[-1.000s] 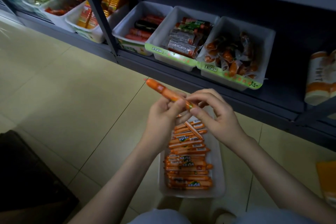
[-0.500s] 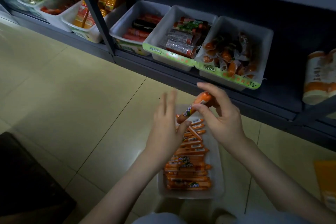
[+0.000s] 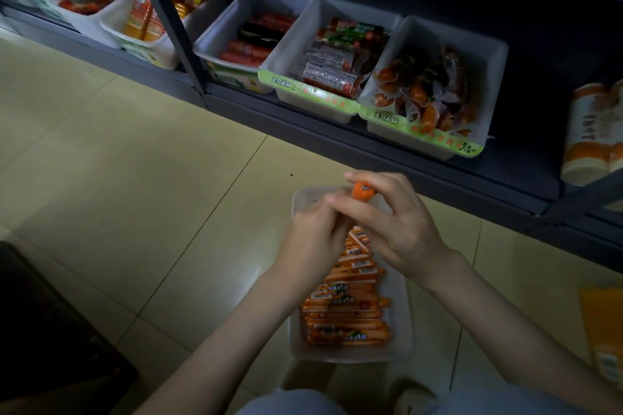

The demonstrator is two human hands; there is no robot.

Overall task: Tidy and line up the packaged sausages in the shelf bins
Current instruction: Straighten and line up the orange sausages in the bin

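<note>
Left hand (image 3: 313, 229) curls in by the low end of the sausage (image 3: 362, 191); grip is hidden, can't tell if it holds. Sausage points end-on at camera, likely being turned to match the row. Right hand (image 3: 397, 229) pinches it near the top. Underneath, bin (image 3: 406, 330) sits on floor (image 3: 135, 178) just before the shelf (image 3: 337, 141), with stacked sausages (image 3: 347, 313) lying crosswise inside.

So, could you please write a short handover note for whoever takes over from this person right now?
Right hand: pinches one orange sausage, end-up over the tray on the floor.
Left hand: curled against the sausage's lower part; grip hidden.
Done: most orange sticks lie in rows in the tray's near half.
Left: lay this one in, straighten the crooked few under the hands, probably tidy the jumbled right shelf bin.
</note>
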